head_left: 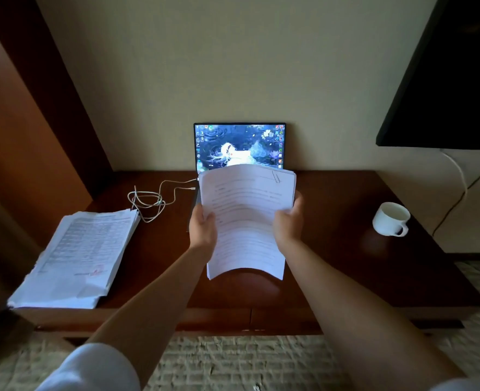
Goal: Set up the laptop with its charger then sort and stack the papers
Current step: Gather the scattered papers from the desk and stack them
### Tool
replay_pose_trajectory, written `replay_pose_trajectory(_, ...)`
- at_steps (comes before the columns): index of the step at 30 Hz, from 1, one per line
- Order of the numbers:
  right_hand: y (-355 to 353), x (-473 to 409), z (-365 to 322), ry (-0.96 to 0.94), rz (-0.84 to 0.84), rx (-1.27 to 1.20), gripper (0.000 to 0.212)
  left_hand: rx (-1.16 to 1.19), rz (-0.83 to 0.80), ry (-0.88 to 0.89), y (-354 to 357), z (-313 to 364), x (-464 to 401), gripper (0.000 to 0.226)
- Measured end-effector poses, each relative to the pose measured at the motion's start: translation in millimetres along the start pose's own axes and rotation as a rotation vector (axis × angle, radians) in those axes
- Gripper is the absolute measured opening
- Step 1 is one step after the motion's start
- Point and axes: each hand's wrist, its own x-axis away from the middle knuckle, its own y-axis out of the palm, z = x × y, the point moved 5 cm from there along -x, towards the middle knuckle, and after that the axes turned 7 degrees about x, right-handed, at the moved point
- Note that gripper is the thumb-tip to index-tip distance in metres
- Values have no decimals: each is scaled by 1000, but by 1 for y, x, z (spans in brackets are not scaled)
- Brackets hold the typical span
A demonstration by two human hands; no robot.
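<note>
- A pale cream wall (233,66) is filling the upper middle of the view, plain and softly lit.
- A dark reddish-brown wooden table (332,249) is standing against that wall, its polished top catching a dull sheen.
- A tall wooden panel (21,136) is rising at the left, brown-orange and running down to the table's left end.
- A black flat screen (453,80) is hanging on the wall at the upper right, with cables (459,187) trailing down below it.
- A beige textured carpet (233,362) is covering the floor in front of the table.
- The light is staying dim overall.
</note>
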Motion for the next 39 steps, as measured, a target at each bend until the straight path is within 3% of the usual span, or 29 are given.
replay_pose_trajectory(7, -1, 20, 29, 39, -116, 240, 55, -14, 20, -32, -9, -26, 16, 18)
replay_pose_trajectory(11, 5, 17, 13, -38, -46, 175, 48, 41, 60, 15, -13, -18, 10, 15)
replay_pose_trajectory(16, 1, 21, 34, 97, -61, 151, 55, -41, 42, -30, -13, -33, 13, 12)
replay_pose_trajectory(20, 1, 14, 24, 43, -7, 134, 52, -71, 81, 22, -15, -25, 11, 12)
replay_pose_trajectory(23, 7, 13, 33, 72, -135, 168, 50, -164, 32, -144, -14, -46, 8, 18)
replay_pose_trajectory(25, 9, 18, 45, 127, -153, 166, 50, -183, 90, -204, -18, -53, 9, 20)
replay_pose_trajectory(28, 10, 22, 52, 149, -131, 125, 54, -200, 147, -127, -20, -46, 13, 16)
replay_pose_trajectory(32, 22, 27, 76, 166, -322, 258, 56, -323, 72, -157, -20, -55, 22, 22)
replay_pose_trajectory(35, 33, 29, 75, 138, -360, 334, 53, -314, 183, -118, -34, -49, 23, 28)
replay_pose_trajectory(39, 64, 37, 65, 105, -431, 332, 51, -306, 302, -131, -71, -47, 16, 13)
